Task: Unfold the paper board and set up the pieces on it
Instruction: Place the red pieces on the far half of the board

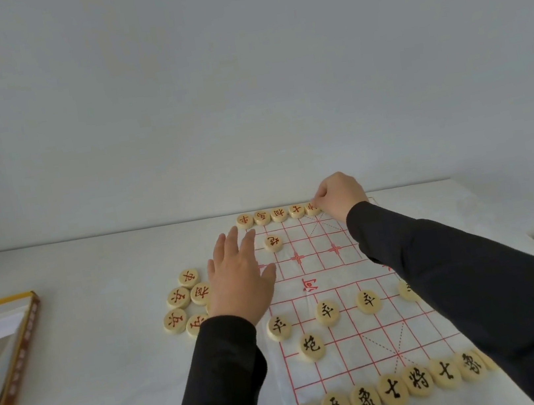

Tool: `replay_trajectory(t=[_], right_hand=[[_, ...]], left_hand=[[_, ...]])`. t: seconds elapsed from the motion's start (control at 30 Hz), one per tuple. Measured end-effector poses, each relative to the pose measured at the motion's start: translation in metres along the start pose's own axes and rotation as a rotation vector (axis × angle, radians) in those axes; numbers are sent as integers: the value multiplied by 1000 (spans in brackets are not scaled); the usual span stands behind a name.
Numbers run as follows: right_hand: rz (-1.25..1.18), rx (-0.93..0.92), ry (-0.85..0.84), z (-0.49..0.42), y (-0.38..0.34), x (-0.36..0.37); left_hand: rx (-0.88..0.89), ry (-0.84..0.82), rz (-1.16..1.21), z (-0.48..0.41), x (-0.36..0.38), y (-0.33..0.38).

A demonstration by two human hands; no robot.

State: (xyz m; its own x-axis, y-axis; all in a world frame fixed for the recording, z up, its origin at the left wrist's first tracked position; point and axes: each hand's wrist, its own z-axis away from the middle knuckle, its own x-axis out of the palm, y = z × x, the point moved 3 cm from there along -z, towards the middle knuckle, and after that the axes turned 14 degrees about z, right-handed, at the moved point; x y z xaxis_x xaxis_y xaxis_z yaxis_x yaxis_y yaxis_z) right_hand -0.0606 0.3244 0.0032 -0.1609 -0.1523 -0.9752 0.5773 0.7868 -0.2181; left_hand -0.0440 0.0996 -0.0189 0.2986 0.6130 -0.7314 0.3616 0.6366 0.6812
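Paper board (365, 336) lay unfolded on the table (87, 333), with black pieces (366, 402) ranked along its near edge. We noted the right hand (339, 196) curled, pinching a red piece (312, 209) into fifth place in the far row. The left hand (239, 282), fingers straight and spread and holding nothing, lay at the board's left edge, seemingly to steady the sheet. Loose red pieces (179, 297) lay beside it.
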Motion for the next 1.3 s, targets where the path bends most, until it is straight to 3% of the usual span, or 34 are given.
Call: replay_trajectory(t=[0.23,0.4,0.57,0.73,0.83,1.3], right_hand=[[-25,-215,-30,42,-57,-1],[-31,-330,-85,63,-90,6],[16,-559,-349,95,-115,20],[247,-681,-509,114,-122,35],[316,-710,-520,117,-121,40],[99,-636,-313,117,-126,54]], left_hand=[[-218,-209,-49,11,-20,-33],[-262,-225,-28,15,-54,-52],[-305,-434,-49,31,-89,-74],[-361,-400,-61,33,-96,-91],[-358,-401,-60,32,-93,-91],[-296,-396,-39,22,-76,-78]])
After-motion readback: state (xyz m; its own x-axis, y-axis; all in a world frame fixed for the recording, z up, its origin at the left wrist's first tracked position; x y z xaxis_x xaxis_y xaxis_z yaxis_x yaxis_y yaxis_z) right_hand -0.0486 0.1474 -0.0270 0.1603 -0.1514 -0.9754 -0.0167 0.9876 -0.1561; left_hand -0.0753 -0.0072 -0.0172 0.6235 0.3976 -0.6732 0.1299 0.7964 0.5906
